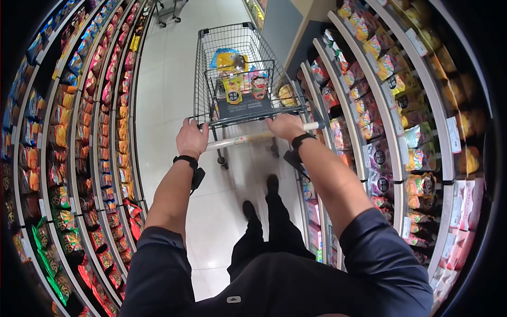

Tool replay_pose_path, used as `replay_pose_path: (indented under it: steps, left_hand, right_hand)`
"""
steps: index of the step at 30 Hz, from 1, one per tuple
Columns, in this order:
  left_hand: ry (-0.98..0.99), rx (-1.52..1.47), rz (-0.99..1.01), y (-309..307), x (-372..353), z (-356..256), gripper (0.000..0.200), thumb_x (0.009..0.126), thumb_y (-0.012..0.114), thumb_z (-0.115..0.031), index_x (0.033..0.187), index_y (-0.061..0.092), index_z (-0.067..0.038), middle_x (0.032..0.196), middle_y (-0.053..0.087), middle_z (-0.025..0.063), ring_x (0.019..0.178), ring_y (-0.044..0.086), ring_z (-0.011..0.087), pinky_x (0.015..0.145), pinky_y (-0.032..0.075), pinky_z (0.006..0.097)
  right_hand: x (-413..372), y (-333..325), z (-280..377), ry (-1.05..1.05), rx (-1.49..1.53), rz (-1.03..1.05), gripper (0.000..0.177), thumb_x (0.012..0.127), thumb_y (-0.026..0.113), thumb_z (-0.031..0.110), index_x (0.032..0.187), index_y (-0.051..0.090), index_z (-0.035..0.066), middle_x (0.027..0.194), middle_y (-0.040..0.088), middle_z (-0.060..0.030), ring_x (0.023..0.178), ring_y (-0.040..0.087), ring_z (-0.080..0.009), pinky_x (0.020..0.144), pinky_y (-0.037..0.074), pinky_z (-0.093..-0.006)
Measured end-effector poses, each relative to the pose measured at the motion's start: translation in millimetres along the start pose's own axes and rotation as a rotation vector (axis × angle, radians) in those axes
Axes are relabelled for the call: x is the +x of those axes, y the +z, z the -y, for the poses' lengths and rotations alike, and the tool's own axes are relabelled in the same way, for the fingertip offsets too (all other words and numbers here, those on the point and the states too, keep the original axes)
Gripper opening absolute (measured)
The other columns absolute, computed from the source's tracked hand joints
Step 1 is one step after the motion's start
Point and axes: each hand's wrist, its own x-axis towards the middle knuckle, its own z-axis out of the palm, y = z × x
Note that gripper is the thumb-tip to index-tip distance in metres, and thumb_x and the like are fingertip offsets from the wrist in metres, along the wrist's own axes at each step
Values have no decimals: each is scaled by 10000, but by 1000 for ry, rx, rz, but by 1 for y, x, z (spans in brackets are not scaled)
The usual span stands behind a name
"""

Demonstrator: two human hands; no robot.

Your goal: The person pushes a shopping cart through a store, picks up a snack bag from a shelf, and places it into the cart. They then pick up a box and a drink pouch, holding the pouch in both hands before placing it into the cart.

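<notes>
Both hands are on the push bar of a wire shopping cart (264,48). My left hand (191,138) is wrapped round the left end of the pale handle (240,140). Near the handle's right end, my right hand (285,127) grips it with the fingers over the front. Dark bands with hanging pieces are on both wrists. Inside the cart, a yellow-green packet (232,89) and a red and white packet (259,87) rest in the fold-down seat area. Behind them lies a yellow and blue bag (228,59).
Shelves of snack bags (60,134) line the left side, and shelves of colourful packets (380,158) line the right. A grey panel (282,31) stands beyond the cart's right side. Part of another cart (170,11) shows at the top. Pale floor tiles (163,95) run between the shelves.
</notes>
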Motion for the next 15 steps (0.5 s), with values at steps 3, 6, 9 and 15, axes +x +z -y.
replay_pose_path:
  steps: [3,6,9,15]
  left_hand:
    - [-11,-10,19,0,1,-1,496,974,530,-457,1177,658,-23,1361,556,210,1114,635,358,937,536,454]
    - [-30,-29,7,-1,1,-3,485,974,537,-452,1154,663,-19,1381,545,211,1111,635,373,935,533,460]
    - [-47,-29,-26,1,-5,-3,470,970,552,-446,1122,673,-18,1383,545,215,1098,640,385,928,530,464]
    - [-59,-41,-29,2,0,-2,454,955,571,-430,1117,676,-19,1382,537,223,1093,638,374,919,533,462]
  right_hand:
    - [4,-5,1,-22,-20,22,619,990,417,544,1096,743,28,1174,713,-180,1164,643,-347,1012,470,-439]
    - [11,-9,-1,-48,-40,44,602,959,425,518,1107,741,28,1181,709,-189,1161,647,-350,1005,477,-434]
    - [19,-9,-6,-99,-51,92,583,905,446,484,1105,743,24,1182,703,-212,1146,656,-358,995,486,-430]
    - [35,-11,-7,-157,5,134,533,875,487,465,1025,762,34,1100,724,-213,1077,677,-377,970,494,-452]
